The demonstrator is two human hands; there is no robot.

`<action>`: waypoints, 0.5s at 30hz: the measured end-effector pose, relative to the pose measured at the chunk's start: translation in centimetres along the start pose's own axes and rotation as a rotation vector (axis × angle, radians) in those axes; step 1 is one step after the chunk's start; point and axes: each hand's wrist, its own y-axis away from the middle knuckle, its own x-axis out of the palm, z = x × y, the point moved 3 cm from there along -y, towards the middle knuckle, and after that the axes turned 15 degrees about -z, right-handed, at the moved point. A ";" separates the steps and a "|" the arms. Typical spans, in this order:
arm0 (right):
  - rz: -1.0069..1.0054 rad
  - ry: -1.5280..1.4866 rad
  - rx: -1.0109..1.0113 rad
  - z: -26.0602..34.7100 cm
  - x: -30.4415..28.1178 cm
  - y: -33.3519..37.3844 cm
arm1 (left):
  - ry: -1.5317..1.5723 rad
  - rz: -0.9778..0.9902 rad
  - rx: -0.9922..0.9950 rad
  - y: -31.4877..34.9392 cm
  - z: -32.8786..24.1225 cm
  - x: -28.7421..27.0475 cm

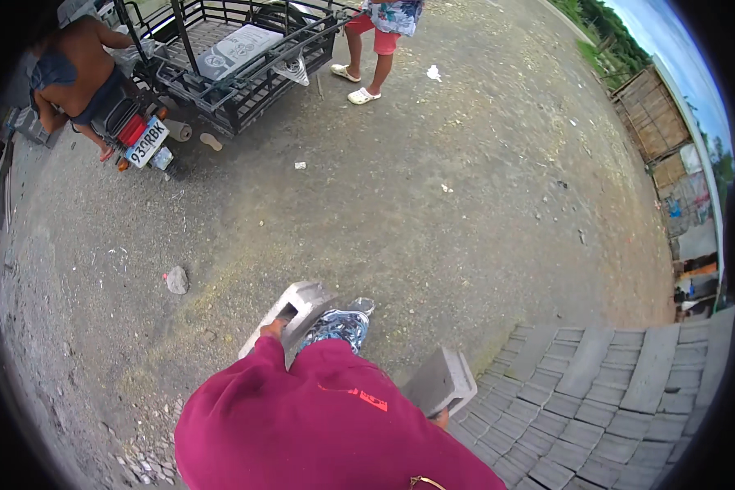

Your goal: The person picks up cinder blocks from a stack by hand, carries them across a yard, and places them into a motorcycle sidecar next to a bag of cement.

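On open gravel ground (465, 212), standing beside a broad block stack (580, 408) at right, with a motorcycle (131, 122) and its barred cart (230, 110) lying well apart at upper left. Holding two hollow concrete blocks, one per hand, both in front of the body. With left hand (273, 328), clamping the grip on the left hollow block (310, 304), tilting it just beside the leg. With right hand (442, 418), clamping the grip on the near end of the right hollow block (434, 382), fingers mostly hiding. Unable to tell whether touching the stack there.

Risks, judged: possibly dropping a block onto the shoe (363, 307), from losing a one-handed hold on a heavy, rough wall. Possibly chipping a corner, from swinging too near the stack. Possibly stumbling, from blocks screening the footing.

Counting, largest down: one stack, its blocks overlapping too much for a sure tally; one cart; one motorcycle; two other people, one sitting astride (82, 65), one standing near the cart (377, 49); one printed sack (241, 51), lying in the cart; two held blocks; one wearer's shoe showing; one loose stone (176, 280).
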 end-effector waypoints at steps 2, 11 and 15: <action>0.102 -0.039 0.087 2.8 4.9 -4.6 | -0.190 -0.112 0.096 1.3 -7.3 5.5; 0.176 0.172 0.044 18.6 34.7 -22.2 | -0.124 -0.153 0.089 3.5 -34.2 30.1; 0.197 0.126 0.055 25.8 50.6 -30.0 | -0.026 -0.114 0.027 4.5 -46.6 40.7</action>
